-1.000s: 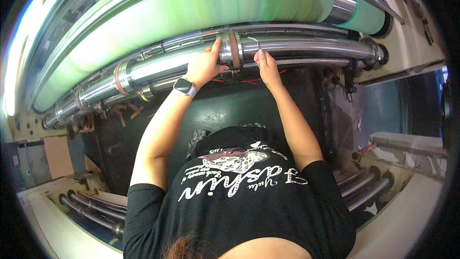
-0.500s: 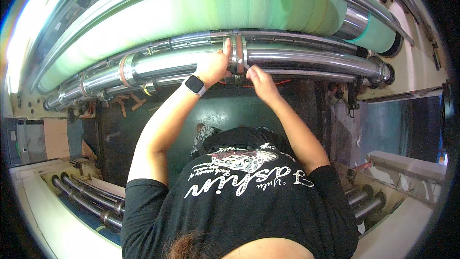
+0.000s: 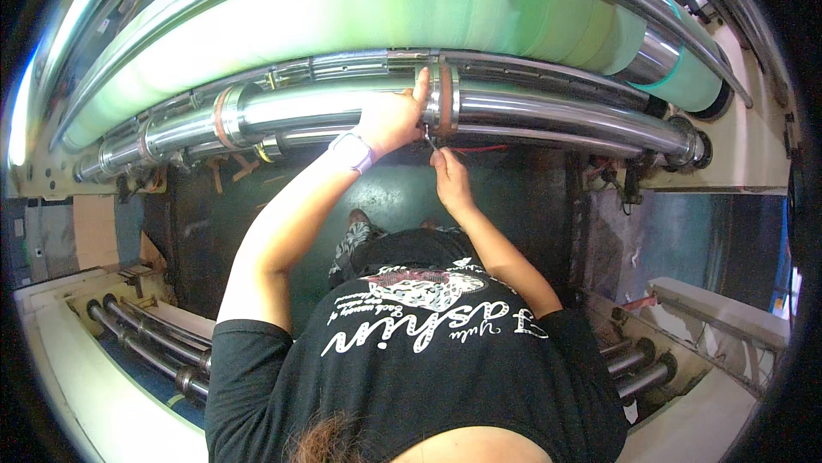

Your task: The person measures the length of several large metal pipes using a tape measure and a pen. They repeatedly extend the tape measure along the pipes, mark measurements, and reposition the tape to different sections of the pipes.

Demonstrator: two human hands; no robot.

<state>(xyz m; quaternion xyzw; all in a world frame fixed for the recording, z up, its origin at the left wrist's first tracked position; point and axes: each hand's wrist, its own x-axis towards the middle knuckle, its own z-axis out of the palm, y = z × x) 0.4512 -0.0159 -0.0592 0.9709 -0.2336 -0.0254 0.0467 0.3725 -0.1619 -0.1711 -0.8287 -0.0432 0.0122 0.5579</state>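
Note:
A ring-shaped metal collar (image 3: pixel 445 101) with a reddish-brown band sits around a shiny steel shaft (image 3: pixel 548 112). My left hand (image 3: pixel 391 119), with a watch on its wrist, is closed around the shaft at the collar's left side. Its thumb points up along the collar's edge, while the other fingers are partly hidden. Just below the collar, my right hand (image 3: pixel 451 179) pinches a thin metal tool, apparently a hex key (image 3: pixel 431 137). The tool's upper end reaches the collar's lower left edge; its exact contact is too small to make out.
Beyond the shaft lies a large roller (image 3: pixel 342 13) wrapped in pale green material. Another banded collar (image 3: pixel 228 115) sits farther left on the shaft. Cream machine frames stand at both sides, and more rollers (image 3: pixel 141 346) lie at lower left. Dark green floor (image 3: pixel 291 215) shows below.
My right hand has moved from the collar's right edge to below its lower left, and the metal tool now shows. My left hand stays against the collar. The view has shifted slightly.

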